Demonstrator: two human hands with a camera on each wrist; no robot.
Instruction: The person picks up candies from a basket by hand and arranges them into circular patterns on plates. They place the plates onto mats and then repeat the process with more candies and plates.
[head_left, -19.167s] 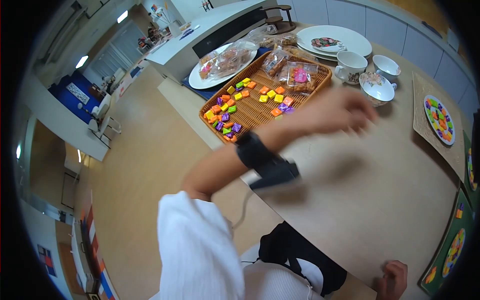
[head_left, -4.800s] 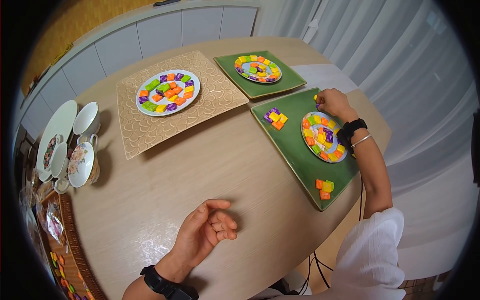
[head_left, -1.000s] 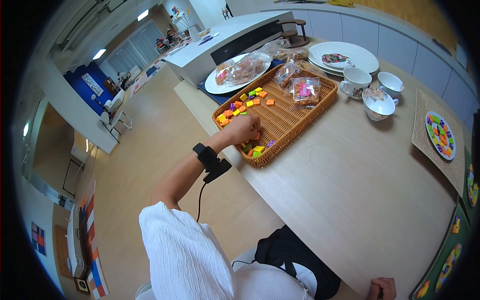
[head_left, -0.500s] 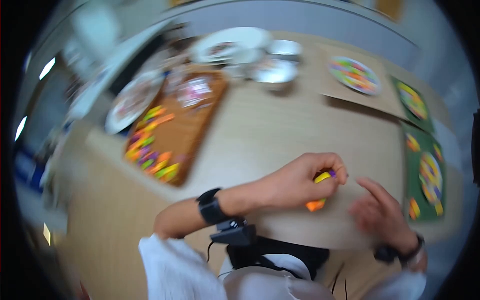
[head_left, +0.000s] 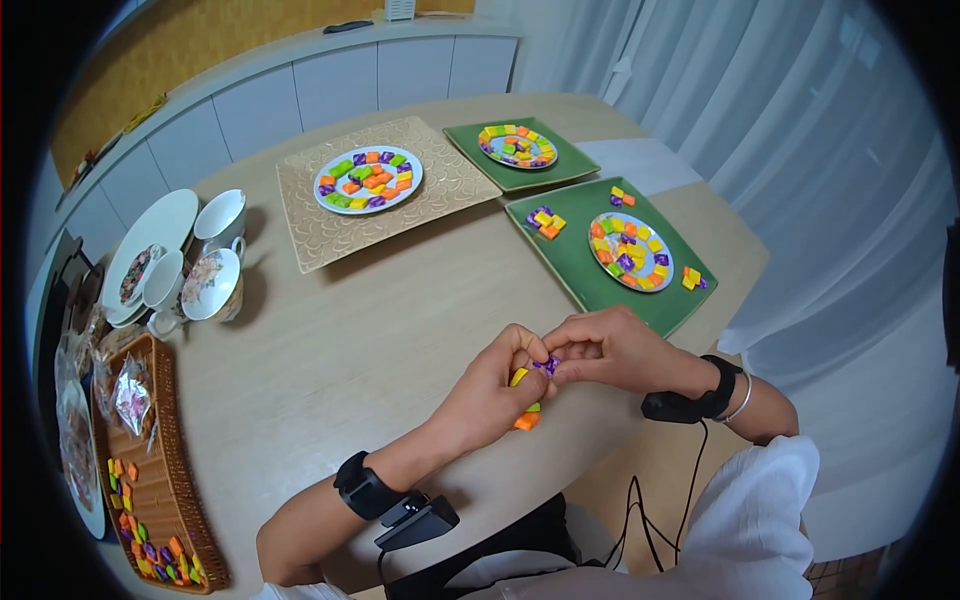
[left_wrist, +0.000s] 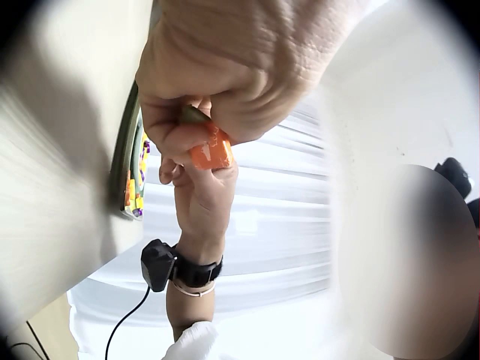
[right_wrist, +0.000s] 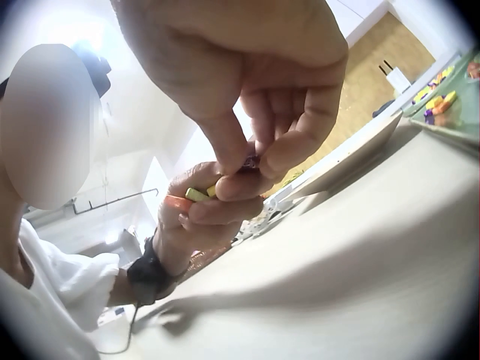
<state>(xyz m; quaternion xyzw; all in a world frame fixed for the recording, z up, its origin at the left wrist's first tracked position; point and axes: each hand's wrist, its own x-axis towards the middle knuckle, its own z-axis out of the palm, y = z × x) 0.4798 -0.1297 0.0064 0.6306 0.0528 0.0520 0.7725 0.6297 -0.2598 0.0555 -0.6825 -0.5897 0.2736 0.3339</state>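
Observation:
Both hands meet above the front of the table. My left hand [head_left: 485, 400] grips several small wrapped candies: a yellow candy [head_left: 519, 377], a green candy [right_wrist: 197, 195] and an orange candy [left_wrist: 213, 152] stick out of its curled fingers. With thumb and fingertips, my right hand [head_left: 625, 350] pinches a shiny purple candy [head_left: 547, 366] right at the left fingertips. Beyond the hands lies a green square plate [head_left: 565, 255], bearing a small round plate [head_left: 597, 257] ringed with candies. Small candy piles sit at its corners, among them a yellow and orange pile [head_left: 692, 279].
Farther back are a tan textured square plate [head_left: 350, 240] and another green square plate [head_left: 470, 140], both topped with candy-covered round plates. On the left stand cups [head_left: 212, 285], large white plates [head_left: 150, 215] and a wicker basket [head_left: 180, 460] of candies and packets. Black cables [head_left: 640, 520] hang at right.
My left hand has come out of the wicker basket with candies and moved over the table. The right hand has risen from the table edge to meet it and pinches the purple candy. The head view has turned right.

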